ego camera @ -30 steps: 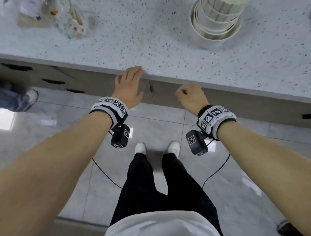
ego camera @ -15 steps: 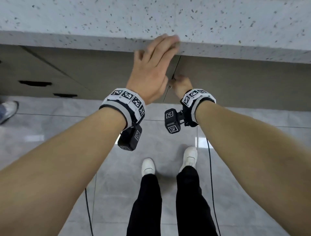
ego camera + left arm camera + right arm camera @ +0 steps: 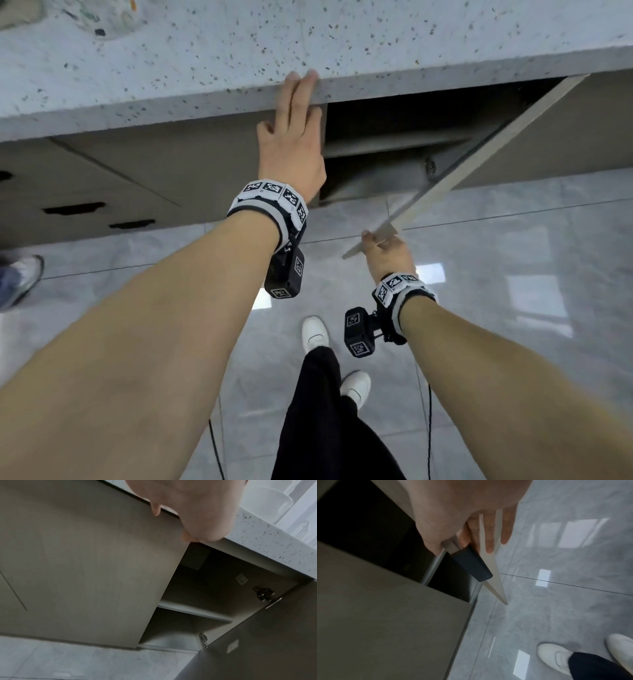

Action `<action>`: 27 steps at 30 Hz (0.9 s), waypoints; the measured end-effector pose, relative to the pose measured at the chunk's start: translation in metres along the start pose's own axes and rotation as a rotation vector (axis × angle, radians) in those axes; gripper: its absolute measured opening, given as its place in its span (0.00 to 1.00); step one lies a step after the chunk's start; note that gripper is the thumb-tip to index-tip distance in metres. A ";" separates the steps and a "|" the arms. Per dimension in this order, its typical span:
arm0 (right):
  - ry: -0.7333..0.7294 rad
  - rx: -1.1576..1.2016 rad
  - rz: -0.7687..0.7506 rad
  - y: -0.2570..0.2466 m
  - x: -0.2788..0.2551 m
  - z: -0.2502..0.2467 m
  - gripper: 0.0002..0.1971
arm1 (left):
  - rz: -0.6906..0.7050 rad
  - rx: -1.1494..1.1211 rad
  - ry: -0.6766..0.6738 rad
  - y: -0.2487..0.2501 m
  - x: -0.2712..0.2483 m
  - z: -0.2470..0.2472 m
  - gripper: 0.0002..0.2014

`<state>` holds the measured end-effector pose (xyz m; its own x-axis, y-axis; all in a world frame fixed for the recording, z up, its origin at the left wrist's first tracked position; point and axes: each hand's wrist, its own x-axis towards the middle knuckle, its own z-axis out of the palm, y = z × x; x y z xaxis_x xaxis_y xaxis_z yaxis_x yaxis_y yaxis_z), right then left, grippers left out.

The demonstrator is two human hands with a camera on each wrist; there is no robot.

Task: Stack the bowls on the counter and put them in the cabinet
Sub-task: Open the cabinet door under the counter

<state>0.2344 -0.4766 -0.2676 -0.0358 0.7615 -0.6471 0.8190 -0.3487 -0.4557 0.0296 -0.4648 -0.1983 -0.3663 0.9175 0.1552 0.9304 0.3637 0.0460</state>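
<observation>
cabinet (image 3: 394, 144): under counter (image 3: 205, 61), right door (image 3: 479, 161) swung out
right hand (image 3: 387, 255): fingers clamped on that door's free edge
left hand (image 3: 291, 150): fingers straight, tips on counter edge

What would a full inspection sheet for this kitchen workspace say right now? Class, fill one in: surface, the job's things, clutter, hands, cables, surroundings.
Surface: speckled counter, pale stone.
Job's things: white bowls on the counter, seen only from the left wrist; right cabinet door swung open, showing a shelf with nothing seen on it; left cabinet door closed.
Clutter: glass item at the counter's far left, cut off by the frame.
Hands: left hand flat, fingertips on the counter edge; right hand grips the open door's edge.
Cables: black cables hang from both wrist cameras.
Surroundings: grey tiled floor; another person's shoe at left.
</observation>
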 end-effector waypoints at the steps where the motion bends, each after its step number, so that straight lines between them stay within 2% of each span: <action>1: 0.025 -0.022 0.018 0.014 -0.006 -0.007 0.22 | -0.005 0.020 -0.013 0.002 -0.001 -0.001 0.25; 3: 0.061 -0.043 0.077 0.040 -0.018 -0.022 0.19 | -0.006 0.045 -0.040 0.004 -0.002 -0.005 0.26; 6: 0.101 0.003 0.187 0.075 -0.029 -0.048 0.19 | -0.024 0.057 -0.101 0.004 0.000 -0.011 0.28; 11: 0.267 0.297 0.381 0.136 -0.033 -0.103 0.10 | -0.070 0.087 -0.166 0.027 -0.003 -0.013 0.33; 14: 0.270 0.464 0.492 0.160 -0.022 -0.131 0.15 | -0.083 0.088 -0.186 0.033 -0.002 -0.014 0.36; 16: 0.251 0.492 0.514 0.176 -0.011 -0.143 0.11 | -0.080 0.094 -0.183 0.032 -0.002 -0.014 0.38; 18: 0.268 0.631 0.523 0.187 -0.005 -0.143 0.09 | -0.073 0.086 -0.183 0.029 -0.002 -0.013 0.39; 22: 0.350 0.663 0.503 0.185 -0.001 -0.138 0.25 | -0.057 0.049 -0.169 0.025 -0.002 -0.012 0.37; 25: 0.285 0.661 0.533 0.177 -0.005 -0.130 0.35 | -0.062 0.006 -0.169 0.025 -0.002 -0.019 0.33; 27: 0.176 0.559 0.490 0.166 -0.009 -0.126 0.33 | -0.072 0.000 -0.208 0.025 -0.002 -0.025 0.31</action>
<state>0.4425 -0.4725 -0.2608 0.3869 0.5082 -0.7694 0.3048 -0.8580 -0.4135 0.0536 -0.4615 -0.1729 -0.4269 0.9026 -0.0552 0.9017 0.4295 0.0493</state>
